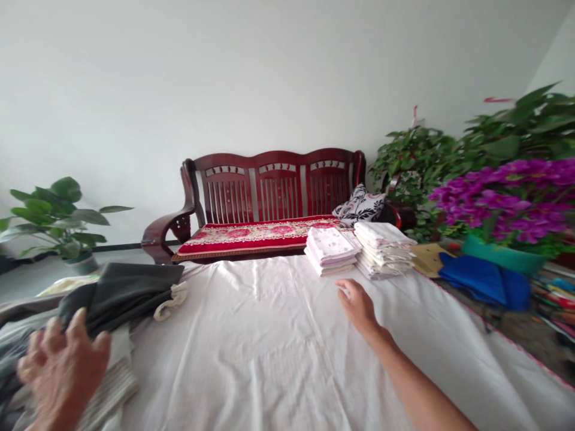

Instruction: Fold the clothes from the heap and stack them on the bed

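Note:
At the lower left, my left hand [63, 365] is over a loose heap of clothes, its fingers spread; whether it touches them I cannot tell. A dark grey garment [130, 287] tops that heap, with a cream ruffled band [171, 301] at its right end. My right hand [357, 304] hangs over the white cloth [251, 335], fingers slightly curled and apart, holding nothing. Just beyond it stands a stack of folded white fabric with a pale print [331, 248]. Beside this, to the right, is a taller stack of folded white cloths [384, 248].
A dark red wooden sofa [274, 158] with a red patterned seat cover stands behind the cloth, a patterned cushion [360, 205] at its right. Folded blue fabric [480, 280] and purple flowers [512, 194] are at the right. A potted plant [67, 218] stands left.

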`<state>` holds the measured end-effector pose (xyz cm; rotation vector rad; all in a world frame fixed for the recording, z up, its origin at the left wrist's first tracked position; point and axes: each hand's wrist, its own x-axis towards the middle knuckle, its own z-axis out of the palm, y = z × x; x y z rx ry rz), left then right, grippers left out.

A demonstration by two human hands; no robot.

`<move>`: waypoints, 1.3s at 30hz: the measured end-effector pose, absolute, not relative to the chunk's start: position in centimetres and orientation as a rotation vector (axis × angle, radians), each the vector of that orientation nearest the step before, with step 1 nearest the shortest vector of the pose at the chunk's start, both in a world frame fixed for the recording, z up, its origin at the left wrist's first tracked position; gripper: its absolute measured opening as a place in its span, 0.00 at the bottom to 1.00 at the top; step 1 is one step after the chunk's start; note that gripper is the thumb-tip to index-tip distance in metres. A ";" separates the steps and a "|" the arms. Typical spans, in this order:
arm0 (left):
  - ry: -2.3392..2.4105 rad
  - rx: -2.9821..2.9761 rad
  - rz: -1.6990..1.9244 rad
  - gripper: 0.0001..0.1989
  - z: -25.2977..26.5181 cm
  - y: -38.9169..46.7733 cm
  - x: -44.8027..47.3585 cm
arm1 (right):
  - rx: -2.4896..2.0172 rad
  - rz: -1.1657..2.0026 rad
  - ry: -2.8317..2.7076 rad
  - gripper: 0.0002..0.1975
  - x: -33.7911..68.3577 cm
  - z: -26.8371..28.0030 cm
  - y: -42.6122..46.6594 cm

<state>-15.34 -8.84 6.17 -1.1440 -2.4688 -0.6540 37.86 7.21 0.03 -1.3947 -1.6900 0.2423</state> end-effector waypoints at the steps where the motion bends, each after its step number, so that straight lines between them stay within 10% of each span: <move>1: -2.362 -1.225 -0.676 0.31 5.1 -8.2 -14.4 | -1.411 0.124 -1.787 0.14 37.2 1.0 8.0; 10: -2.267 -1.999 -0.381 0.27 -3.9 -1.9 -2.6 | -1.821 -0.242 -1.937 0.18 33.3 6.0 15.3; 25: -2.286 -2.034 -0.275 0.25 -3.3 -2.2 -1.5 | -1.865 -0.285 -1.822 0.17 35.1 13.5 16.0; 32: -2.273 -2.036 -0.293 0.24 -3.1 -2.4 -1.3 | -0.968 0.901 -0.989 0.11 35.0 16.5 13.0; 39: -2.255 -2.065 -0.377 0.23 -3.2 -2.4 -1.6 | -1.205 1.119 -1.256 0.16 33.6 1.8 3.2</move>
